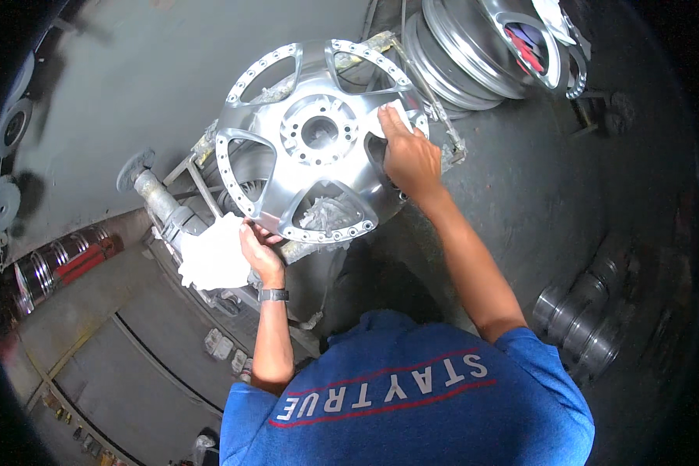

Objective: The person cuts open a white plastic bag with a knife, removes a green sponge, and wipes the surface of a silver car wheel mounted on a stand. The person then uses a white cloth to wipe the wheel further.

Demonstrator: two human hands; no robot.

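A shiny silver wheel centre (318,89), five-spoked and with bolt holes round its edge, lies face up on a stand in front of me. My right hand (413,161) presses a small white cloth (379,124) onto the right side of the wheel, fingers laid over it. At the near left edge, my left hand (262,252) grips the rim with its fingers curled partly under it, a dark watch on the wrist. Beside that hand, a larger white cloth (213,256) drapes over the stand.
The stand's crusted frame (443,128) juts out at the right. Polished rims (450,58) are stacked behind it, and more rims (579,322) stand at the lower right. A grey motor-like machine with a disc (163,202) sits to the left. Further rims (62,256) line the wall.
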